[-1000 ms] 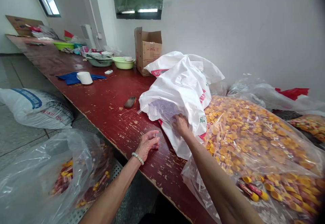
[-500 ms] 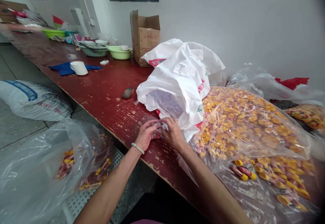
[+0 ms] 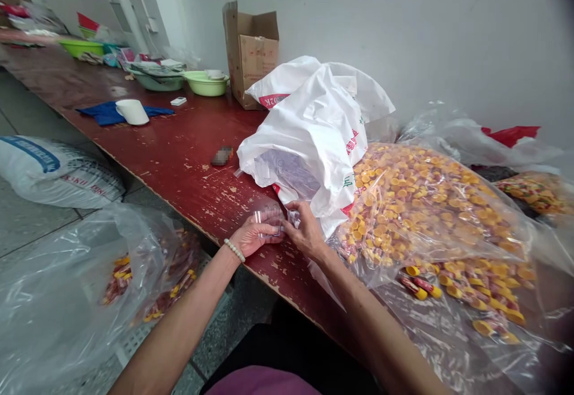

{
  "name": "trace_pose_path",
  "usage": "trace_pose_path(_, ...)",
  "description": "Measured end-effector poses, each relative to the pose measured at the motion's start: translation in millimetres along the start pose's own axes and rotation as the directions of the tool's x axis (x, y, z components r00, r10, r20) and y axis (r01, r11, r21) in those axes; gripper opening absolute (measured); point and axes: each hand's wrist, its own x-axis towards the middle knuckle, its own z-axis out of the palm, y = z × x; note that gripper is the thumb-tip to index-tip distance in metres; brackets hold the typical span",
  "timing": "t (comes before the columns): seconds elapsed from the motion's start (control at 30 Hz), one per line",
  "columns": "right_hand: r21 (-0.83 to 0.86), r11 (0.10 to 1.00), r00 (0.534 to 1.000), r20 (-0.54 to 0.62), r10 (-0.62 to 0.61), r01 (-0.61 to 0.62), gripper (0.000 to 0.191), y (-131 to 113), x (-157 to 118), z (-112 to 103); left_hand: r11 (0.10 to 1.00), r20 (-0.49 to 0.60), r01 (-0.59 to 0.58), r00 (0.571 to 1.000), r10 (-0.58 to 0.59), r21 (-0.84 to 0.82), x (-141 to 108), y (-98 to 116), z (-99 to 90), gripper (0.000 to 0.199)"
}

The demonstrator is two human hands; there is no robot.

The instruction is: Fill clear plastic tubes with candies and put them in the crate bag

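Over the front edge of the red table [image 3: 179, 186], my left hand [image 3: 255, 235] holds a small clear plastic piece [image 3: 269, 219] between thumb and fingers. A beaded bracelet is on that wrist. My right hand [image 3: 305, 230] is closed at the piece's right side, its fingertips pinching there; what exactly they grip is too small to tell. Just behind the hands lies a white sack [image 3: 314, 120], its mouth facing them, with clear plastic material [image 3: 291, 174] inside. To the right, a big clear bag [image 3: 403, 204] is full of yellow-capped pieces, some lying loose on plastic in front.
A cardboard box [image 3: 258, 54], green basins [image 3: 206, 83], a white mug [image 3: 132, 112] on blue cloth and a dark blurred object [image 3: 222, 156] are on the table. On the left floor are a filled white sack [image 3: 54, 171] and a clear bag [image 3: 67, 299].
The clear piece now shows more plainly in my left hand, with its fingers further under it. My right hand has shifted slightly at its right side. The camera view has tilted down a little.
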Motion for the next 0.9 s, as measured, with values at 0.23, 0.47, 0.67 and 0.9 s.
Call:
trace_pose_path(0.23, 0.225, 0.958, 0.982, -0.007, 0.186, -0.18, 0.032, -4, -9, 9, 0.96, -0.151, -0.249, 0.952, 0.267, 0.125, -1, -12, 18.3, 0.037)
trace_pose_path(0.47, 0.041, 0.982, 0.976, -0.11, 0.189, -0.186, 0.035, 2, -15, 26, 0.899, 0.005, -0.363, 0.928, 0.374, 0.245, -4, -28, 35.3, 0.06)
trace_pose_path(0.67, -0.045, 0.992, 0.993, 0.03, 0.117, -0.116, 0.052, -7, -18, 17, 0.815, -0.034, -0.426, 0.879, 0.476, 0.393, 1, -25, 39.1, 0.054)
trace_pose_path(0.9, 0.022, 0.996, 0.995, -0.037, 0.091, -0.091, 0.064, -1, -32, 14, 0.851, -0.097, -0.421, 0.877, 0.47, 0.313, 4, -28, 36.7, 0.055)
